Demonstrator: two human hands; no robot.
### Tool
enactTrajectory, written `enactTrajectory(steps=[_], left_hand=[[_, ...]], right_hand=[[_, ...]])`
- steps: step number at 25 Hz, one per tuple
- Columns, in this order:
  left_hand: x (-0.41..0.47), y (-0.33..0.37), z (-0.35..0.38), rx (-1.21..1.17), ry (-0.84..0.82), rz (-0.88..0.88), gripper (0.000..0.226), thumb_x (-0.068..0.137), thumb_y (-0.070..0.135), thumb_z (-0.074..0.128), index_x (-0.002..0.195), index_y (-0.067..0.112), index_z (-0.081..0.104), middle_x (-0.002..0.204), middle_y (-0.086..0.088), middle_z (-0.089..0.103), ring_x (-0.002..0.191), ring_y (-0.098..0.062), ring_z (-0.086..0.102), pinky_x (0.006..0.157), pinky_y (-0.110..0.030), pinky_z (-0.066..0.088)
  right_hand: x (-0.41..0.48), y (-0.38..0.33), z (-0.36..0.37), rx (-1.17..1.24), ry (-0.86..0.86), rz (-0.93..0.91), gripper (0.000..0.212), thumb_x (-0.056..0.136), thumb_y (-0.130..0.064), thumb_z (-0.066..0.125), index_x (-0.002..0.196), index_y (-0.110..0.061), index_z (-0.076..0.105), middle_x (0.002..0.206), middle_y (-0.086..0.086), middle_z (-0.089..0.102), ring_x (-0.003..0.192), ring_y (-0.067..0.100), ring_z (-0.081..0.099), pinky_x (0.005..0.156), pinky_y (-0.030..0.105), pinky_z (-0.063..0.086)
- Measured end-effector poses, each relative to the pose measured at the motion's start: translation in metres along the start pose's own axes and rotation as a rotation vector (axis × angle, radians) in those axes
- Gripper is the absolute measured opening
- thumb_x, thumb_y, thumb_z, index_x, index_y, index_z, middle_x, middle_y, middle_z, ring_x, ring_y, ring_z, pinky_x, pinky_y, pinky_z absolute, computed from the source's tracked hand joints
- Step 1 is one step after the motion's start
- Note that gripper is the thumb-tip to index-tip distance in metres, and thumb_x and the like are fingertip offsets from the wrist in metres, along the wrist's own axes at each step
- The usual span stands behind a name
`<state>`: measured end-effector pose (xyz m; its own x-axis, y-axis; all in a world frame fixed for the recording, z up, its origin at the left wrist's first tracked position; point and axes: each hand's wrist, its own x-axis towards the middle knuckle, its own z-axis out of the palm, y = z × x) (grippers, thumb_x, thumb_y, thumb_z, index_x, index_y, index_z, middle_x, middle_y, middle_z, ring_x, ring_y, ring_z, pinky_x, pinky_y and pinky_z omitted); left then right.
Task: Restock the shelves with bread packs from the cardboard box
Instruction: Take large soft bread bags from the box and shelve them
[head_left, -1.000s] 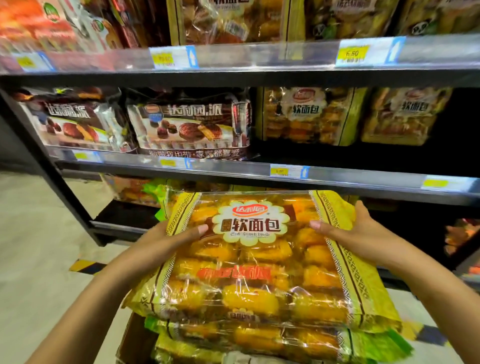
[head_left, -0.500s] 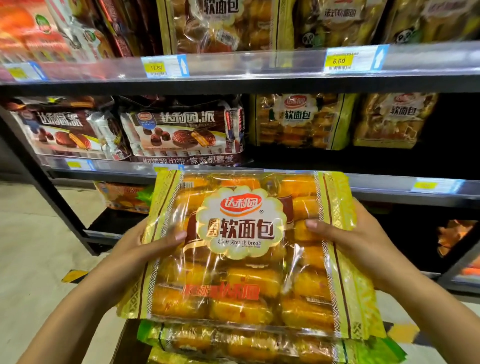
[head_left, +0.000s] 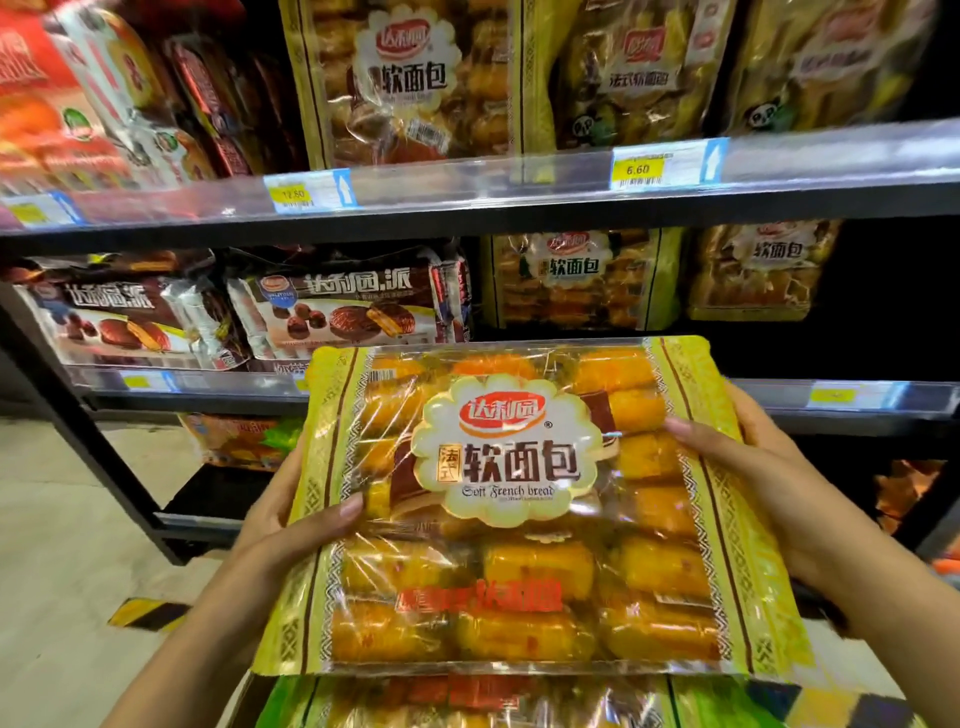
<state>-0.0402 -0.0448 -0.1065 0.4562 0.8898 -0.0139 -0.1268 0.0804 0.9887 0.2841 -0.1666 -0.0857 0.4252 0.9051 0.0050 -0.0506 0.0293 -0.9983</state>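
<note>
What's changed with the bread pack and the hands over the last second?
Both hands have lifted the bread pack up toward the shelves: its top edge, below the middle shelf's rail a second ago, now overlaps it. The view has tilted upward too. Unchanged: the left hand and right hand grip the pack's two sides, thumbs on its front, and more packs lie beneath it.

yellow-edged clear plastic bread pack in hand: red 达利园 logo, 法式软面包, "Soft French bread" | yellow price tag on upper shelf rail: 6.60 | other yellow tag: 12.80, kinda blurry | brown pie bag on middle shelf: 达利园.派
</note>
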Motion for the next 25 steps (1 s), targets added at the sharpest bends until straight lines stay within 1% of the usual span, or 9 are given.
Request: enactTrajectory(steps=[2,5,7,10,12,14,19,21,25], left_hand=[[0.001,0.003,0.008,-0.034,0.051,0.054,0.095,0.036,0.027,0.095,0.12,0.047,0.056,0.105,-0.002,0.075,0.085,-0.03,0.074,0.057,-0.037,0.059],[0.005,0.01,0.011,-0.059,0.109,0.124,0.075,0.062,0.006,0.076,0.121,0.046,0.055,0.105,-0.003,0.075,0.082,-0.03,0.074,0.055,-0.038,0.06],[0.011,0.021,0.009,-0.047,0.146,0.153,0.075,0.06,0.002,0.076,0.115,0.049,0.057,0.105,-0.002,0.075,0.084,-0.032,0.074,0.057,-0.041,0.06],[0.024,0.053,0.01,0.011,0.13,0.233,0.067,0.044,0.028,0.087,0.1,0.056,0.063,0.1,0.003,0.076,0.08,-0.025,0.075,0.058,-0.036,0.059],[0.037,0.078,0.01,0.121,0.098,0.309,0.094,0.019,0.054,0.092,0.106,0.051,0.06,0.098,0.007,0.076,0.08,-0.019,0.075,0.058,-0.03,0.058],[0.054,0.109,0.01,0.178,0.086,0.365,0.104,0.017,0.06,0.09,0.114,0.043,0.057,0.099,0.006,0.075,0.082,-0.019,0.075,0.059,-0.029,0.059],[0.111,0.183,-0.001,0.283,0.108,0.55,0.101,0.034,0.063,0.087,0.126,0.033,0.058,0.11,0.005,0.073,0.096,-0.017,0.072,0.08,-0.037,0.057],[0.134,0.203,-0.006,0.258,0.094,0.593,0.103,0.039,0.063,0.086,0.131,0.032,0.054,0.116,0.004,0.071,0.099,-0.017,0.071,0.078,-0.033,0.057],[0.179,0.228,-0.013,0.239,0.091,0.683,0.058,0.079,0.025,0.074,0.133,0.027,0.053,0.113,0.005,0.07,0.089,-0.005,0.071,0.067,-0.019,0.057]], right_hand=[[0.001,0.001,-0.004,0.008,-0.055,0.017,0.113,0.024,-0.061,0.089,0.128,-0.043,0.048,0.108,-0.001,0.073,0.09,0.023,0.073,0.072,0.041,0.058],[-0.002,-0.001,-0.002,0.05,-0.173,0.016,0.097,0.041,-0.041,0.094,0.127,-0.041,0.049,0.106,-0.004,0.074,0.09,0.02,0.073,0.064,0.032,0.06],[-0.003,-0.007,0.001,-0.001,-0.148,-0.074,0.103,0.032,-0.051,0.093,0.125,-0.038,0.051,0.106,-0.007,0.074,0.09,0.015,0.073,0.064,0.028,0.06],[0.003,-0.021,0.003,-0.017,-0.051,-0.184,0.113,0.012,-0.063,0.088,0.117,-0.036,0.057,0.104,-0.005,0.074,0.088,0.016,0.073,0.068,0.031,0.059],[0.013,-0.034,0.004,0.014,-0.01,-0.221,0.107,0.009,-0.063,0.087,0.109,-0.039,0.058,0.099,-0.008,0.075,0.084,0.016,0.074,0.062,0.029,0.06],[0.026,-0.055,0.008,0.008,0.012,-0.272,0.1,0.01,-0.066,0.086,0.104,-0.043,0.059,0.095,-0.011,0.075,0.082,0.014,0.074,0.064,0.031,0.057],[0.071,-0.131,0.032,-0.083,0.047,-0.42,0.106,0.023,-0.066,0.087,0.12,-0.032,0.059,0.105,-0.006,0.074,0.092,0.016,0.072,0.082,0.037,0.056],[0.092,-0.163,0.042,-0.126,0.057,-0.454,0.093,0.041,-0.056,0.086,0.124,-0.028,0.056,0.109,-0.005,0.071,0.099,0.017,0.068,0.086,0.037,0.054],[0.132,-0.2,0.062,-0.274,0.067,-0.502,0.077,0.05,-0.043,0.082,0.121,-0.026,0.056,0.104,-0.01,0.066,0.096,0.009,0.064,0.082,0.029,0.053]])
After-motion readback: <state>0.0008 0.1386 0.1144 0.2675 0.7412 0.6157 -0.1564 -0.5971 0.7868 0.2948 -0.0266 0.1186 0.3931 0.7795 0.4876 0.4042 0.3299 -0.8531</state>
